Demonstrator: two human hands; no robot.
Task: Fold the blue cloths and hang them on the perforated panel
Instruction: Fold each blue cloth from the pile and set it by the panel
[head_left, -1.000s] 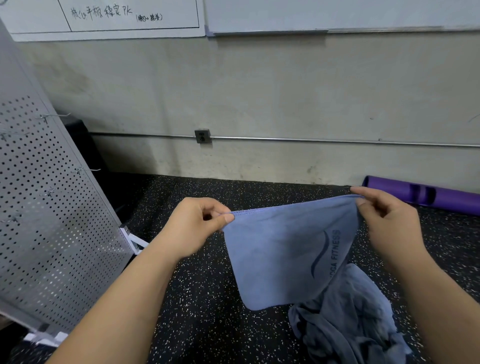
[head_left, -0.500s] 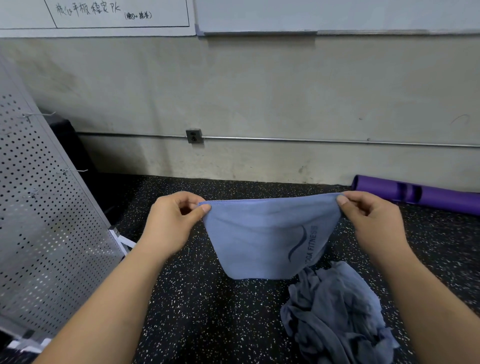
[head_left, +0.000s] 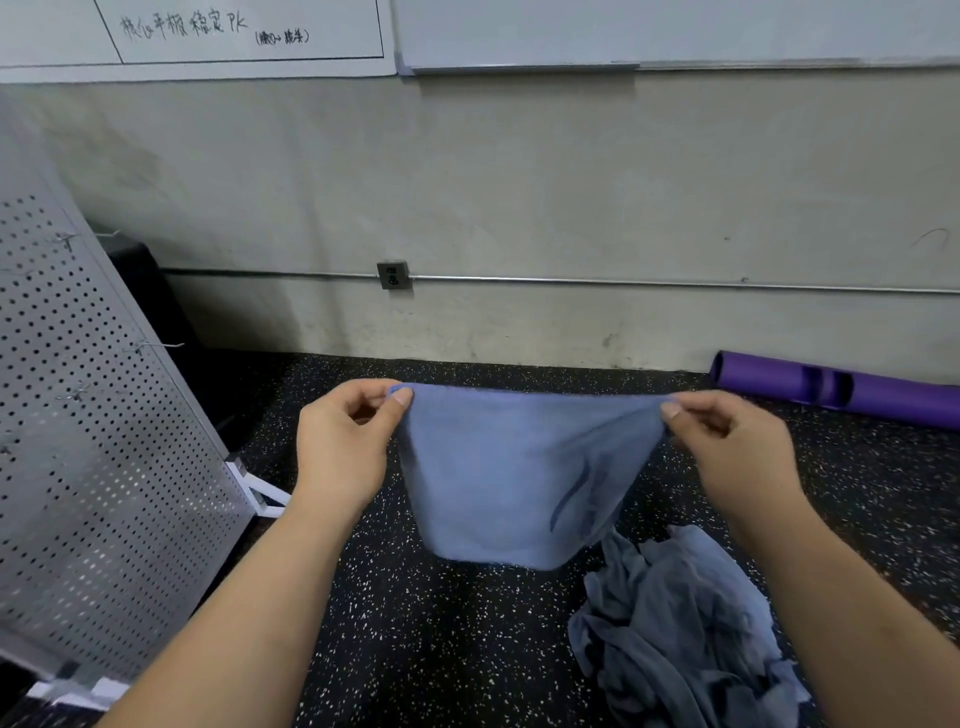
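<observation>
A blue cloth (head_left: 511, 478) hangs in the air in front of me, stretched by its top edge. My left hand (head_left: 345, 441) pinches its top left corner and my right hand (head_left: 727, 447) pinches its top right corner. The cloth's lower part looks doubled and bears a dark printed logo. A crumpled pile of blue cloths (head_left: 680, 629) lies on the floor at the lower right, under my right forearm. The perforated panel (head_left: 98, 457), grey metal with several wire hooks, leans at the left.
The floor (head_left: 441, 639) is black speckled rubber. A purple rolled mat (head_left: 841, 387) lies along the wall at the right. The panel's white foot (head_left: 260, 491) juts out near my left wrist. A concrete wall with a conduit and an outlet stands behind.
Both hands have shifted left with the cloth and levelled its top edge. The hanging part has become shorter and now ends above the pile.
</observation>
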